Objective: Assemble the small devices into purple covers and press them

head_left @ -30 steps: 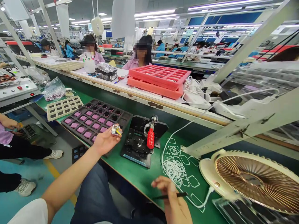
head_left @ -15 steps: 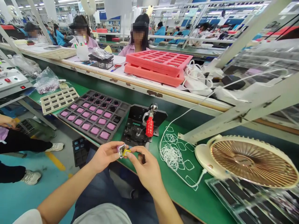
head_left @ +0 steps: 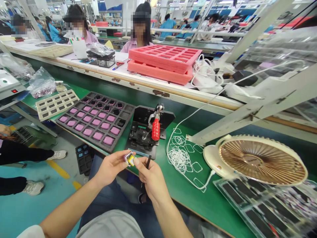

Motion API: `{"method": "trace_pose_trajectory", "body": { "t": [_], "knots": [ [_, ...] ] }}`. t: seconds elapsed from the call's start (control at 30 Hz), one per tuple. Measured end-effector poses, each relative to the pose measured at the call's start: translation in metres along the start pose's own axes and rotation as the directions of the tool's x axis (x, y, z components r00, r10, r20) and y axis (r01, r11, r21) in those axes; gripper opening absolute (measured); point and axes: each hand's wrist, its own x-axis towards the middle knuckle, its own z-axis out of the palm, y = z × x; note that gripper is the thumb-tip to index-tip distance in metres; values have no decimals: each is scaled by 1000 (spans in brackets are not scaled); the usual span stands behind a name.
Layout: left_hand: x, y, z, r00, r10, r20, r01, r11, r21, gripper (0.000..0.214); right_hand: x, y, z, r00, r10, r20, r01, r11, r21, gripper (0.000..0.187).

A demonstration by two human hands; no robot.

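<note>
Above my lap, near the table's front edge, my left hand (head_left: 111, 167) pinches a small purple watch case (head_left: 127, 156) between thumb and fingers. Its inner side faces up, and a yellow, battery-like part (head_left: 131, 160) shows inside. My right hand (head_left: 151, 175) is closed around a thin black stick-like tool (head_left: 148, 162), which points up between the fingers. The right thumb tip is at the yellow part, partly hiding it. Just beyond my hands is a black clamp fixture (head_left: 141, 134) with a red handle (head_left: 156, 129). A dark tray (head_left: 111, 147) of purple cases stands to its left.
Thin white frames (head_left: 180, 158) lie heaped right of the fixture, with a cable beside them. Farther right are a cream fan (head_left: 255, 160) and a clear divided tray (head_left: 237, 201). Red foam trays (head_left: 160, 72) sit on the shelf; co-workers (head_left: 138, 36) are behind it.
The yellow part now lies flatter within the watch case, my right thumb against it. The black tool has turned more upright in my right hand. The whole view has shifted slightly.
</note>
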Motion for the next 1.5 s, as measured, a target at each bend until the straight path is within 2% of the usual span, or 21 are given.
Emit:
{"method": "trace_pose_trajectory", "body": {
  "t": [0.47,0.73,0.97,1.03,1.1,1.17,1.23,1.3,1.37,1.5],
  "knots": [
    [-5,-18,-2,999,27,-25,-28,999,-21,45,0,13,10,997,38,-67,-28,988,152,60],
    [-5,-17,-2,998,49,-43,-48,999,25,46,4,17,10,997,52,-62,-41,986,164,62],
    [-10,-14,13,990,71,-126,-59,993,98,45,6,22,19,995,38,-95,-22,986,166,63],
    [-13,-13,18,985,72,-157,-57,994,97,47,6,26,22,989,-36,-145,47,996,77,62],
    [-14,-12,21,981,63,-182,-51,996,73,50,6,33,24,964,-188,-190,175,981,-80,60],
    [-15,-12,23,976,43,-213,-35,999,40,54,8,41,23,916,-352,-194,302,921,-245,56],
    [-14,-11,23,971,25,-239,-20,999,25,55,9,49,21,872,-451,-187,363,855,-370,52],
    [-14,-9,23,969,16,-248,-9,999,31,56,11,55,17,850,-491,-192,370,815,-446,49],
    [-15,-7,22,970,8,-243,2,999,41,57,13,57,14,855,-489,-174,368,807,-461,45],
    [-16,-4,22,968,-4,-252,23,997,71,52,10,51,7,856,-515,-36,445,771,-457,35]
  ]
}}
